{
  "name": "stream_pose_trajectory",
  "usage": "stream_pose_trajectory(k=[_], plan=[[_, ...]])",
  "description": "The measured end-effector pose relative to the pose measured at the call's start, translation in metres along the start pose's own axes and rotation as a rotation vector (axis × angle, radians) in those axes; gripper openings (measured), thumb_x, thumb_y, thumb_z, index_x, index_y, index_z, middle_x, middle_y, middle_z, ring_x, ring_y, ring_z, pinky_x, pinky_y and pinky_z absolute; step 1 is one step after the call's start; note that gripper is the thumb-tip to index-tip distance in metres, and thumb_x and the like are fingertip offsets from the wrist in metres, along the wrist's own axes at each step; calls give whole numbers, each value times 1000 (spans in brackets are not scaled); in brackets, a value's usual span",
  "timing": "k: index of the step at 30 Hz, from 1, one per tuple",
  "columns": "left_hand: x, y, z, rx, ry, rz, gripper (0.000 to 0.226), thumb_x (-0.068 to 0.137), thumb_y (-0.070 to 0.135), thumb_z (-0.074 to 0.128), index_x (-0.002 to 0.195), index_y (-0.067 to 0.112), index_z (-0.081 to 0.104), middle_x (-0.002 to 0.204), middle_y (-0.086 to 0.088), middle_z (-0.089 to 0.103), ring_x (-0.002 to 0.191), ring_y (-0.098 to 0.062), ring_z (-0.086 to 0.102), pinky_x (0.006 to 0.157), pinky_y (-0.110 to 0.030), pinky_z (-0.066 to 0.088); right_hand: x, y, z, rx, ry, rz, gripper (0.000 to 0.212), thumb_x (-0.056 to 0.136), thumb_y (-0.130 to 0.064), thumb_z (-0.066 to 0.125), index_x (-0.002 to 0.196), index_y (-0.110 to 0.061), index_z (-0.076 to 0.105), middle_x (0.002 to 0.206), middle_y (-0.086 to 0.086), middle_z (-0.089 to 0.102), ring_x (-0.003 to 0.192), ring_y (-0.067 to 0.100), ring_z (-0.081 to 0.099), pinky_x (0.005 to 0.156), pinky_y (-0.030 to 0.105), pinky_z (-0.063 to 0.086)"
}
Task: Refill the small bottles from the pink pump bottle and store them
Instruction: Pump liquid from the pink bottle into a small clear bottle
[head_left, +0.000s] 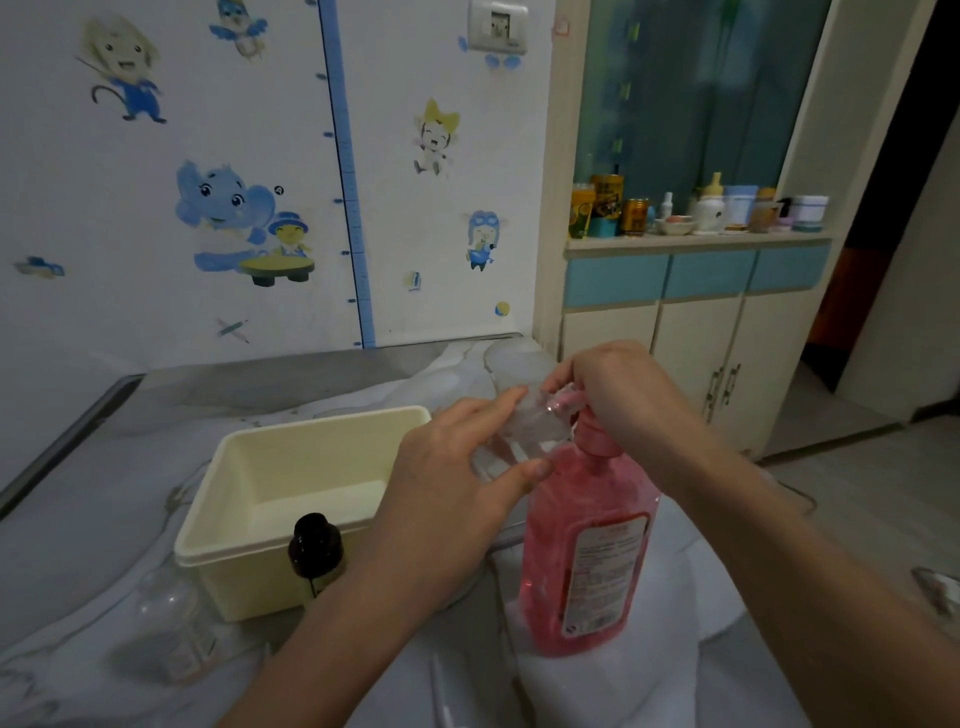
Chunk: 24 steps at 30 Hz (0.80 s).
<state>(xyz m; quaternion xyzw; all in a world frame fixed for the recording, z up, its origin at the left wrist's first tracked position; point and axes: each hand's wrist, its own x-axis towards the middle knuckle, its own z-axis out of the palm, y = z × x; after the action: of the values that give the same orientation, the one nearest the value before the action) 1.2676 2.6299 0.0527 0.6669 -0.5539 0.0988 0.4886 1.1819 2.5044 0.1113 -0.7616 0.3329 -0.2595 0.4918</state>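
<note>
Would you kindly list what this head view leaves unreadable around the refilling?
- Pump spout: covered by the right hand.
- Fill level of the small clear bottle: transparent, wrapped by the left hand.
- Pink pump bottle label: print too small.
- Dark bottle: lower part behind the left forearm.

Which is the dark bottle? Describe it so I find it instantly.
Find the cream storage box on the table's left. The dark bottle stands against its near wall, beside the left hand's wrist. Its neighbours are clear or pink; it alone is near-black, with a round cap.
</note>
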Motion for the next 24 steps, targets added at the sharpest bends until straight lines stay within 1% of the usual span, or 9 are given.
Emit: stream_pose_trajectory(k=[2,4,8,12,15,17,19,21,24], plan=[[-1,-1,1,5,7,-12,57,73,31,78,127,23,60,102,12,67,93,3,55,77,-1,36,-2,0,0,4,-10,9,26,90,0,40,93,9,65,58,1,54,29,-4,48,33,6,38],[-1,-1,1,4,18,-23,57,73,32,78,127,25,60,102,14,67,93,3,56,78,-4,39,-2,-4,0,-28,-12,1,27,91,-1,40,94,9,65,58,1,55,30,-3,49,37,10,42],[0,2,1,-18,50,-24,57,73,30,79,127,28,60,100,15,66,92,2,57,77,-13,46,-2,-15,-4,-109,-47,-26,26,92,-1,40,93,4,65,59,-1,55,50,9,52,50,20,42],[1,2,0,-4,50,-15,57,72,28,80,126,27,61,97,14,66,91,1,57,76,-6,41,-2,-11,-4,-137,-35,-75,27,92,0,39,94,5,66,60,0,54,54,13,51,55,23,42],[0,0,1,18,29,-19,58,71,28,80,126,25,61,98,12,67,90,1,57,78,-3,38,-2,-2,-1,-70,-12,-48,29,91,-1,39,89,3,68,60,-1,55,42,2,53,45,16,44],[-1,0,1,19,19,-36,59,72,30,79,127,25,60,99,11,67,90,0,59,79,-5,39,-3,-2,0,-38,-26,-27,34,91,1,38,73,-6,66,60,0,54,37,0,51,40,10,42],[-2,0,2,8,23,-43,59,72,30,79,128,26,60,101,12,67,91,0,59,80,-9,42,-4,-3,0,-78,-43,-39,36,91,2,38,71,-8,66,60,1,53,45,6,53,46,16,44],[-2,1,3,-5,40,-49,59,72,31,79,128,27,60,102,14,66,93,0,58,81,-12,43,-3,-5,-2,-150,-57,-63,31,91,2,38,82,-2,68,61,1,54,55,14,52,58,24,44],[-1,2,3,-24,64,-50,58,72,29,79,127,28,60,101,15,66,93,0,58,79,-11,44,-1,-11,-5,-162,-63,-68,32,92,0,40,76,-7,67,60,0,56,55,14,51,57,25,43]])
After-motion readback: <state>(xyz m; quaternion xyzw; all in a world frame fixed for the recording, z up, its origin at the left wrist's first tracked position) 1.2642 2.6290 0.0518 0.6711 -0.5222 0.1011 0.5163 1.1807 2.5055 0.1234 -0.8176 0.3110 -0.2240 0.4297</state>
